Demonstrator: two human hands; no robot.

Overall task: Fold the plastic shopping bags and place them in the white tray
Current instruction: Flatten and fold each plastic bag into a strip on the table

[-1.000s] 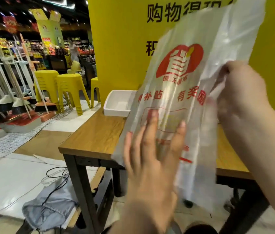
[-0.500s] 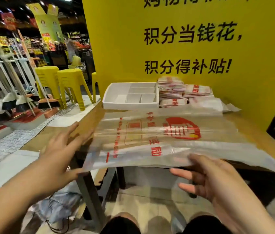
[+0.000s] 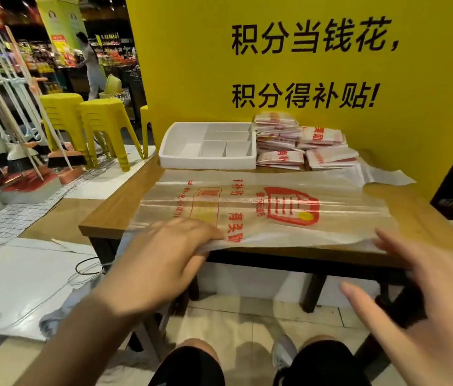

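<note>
Left hand (image 3: 164, 260) grips the plastic bag (image 3: 339, 201) spread across the table (image 3: 111, 215)

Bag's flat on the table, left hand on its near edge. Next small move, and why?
Probably the right hand closes its fingers on the near edge of the plastic bag, as the left hand does. The bag lies flat and unfolded on the table, and the right hand is open beside that edge, so both could then fold it lengthwise.

Bright even indoor light, dim store background, wide-angle bending at edges, slight motion softness, glossy sheen
</note>
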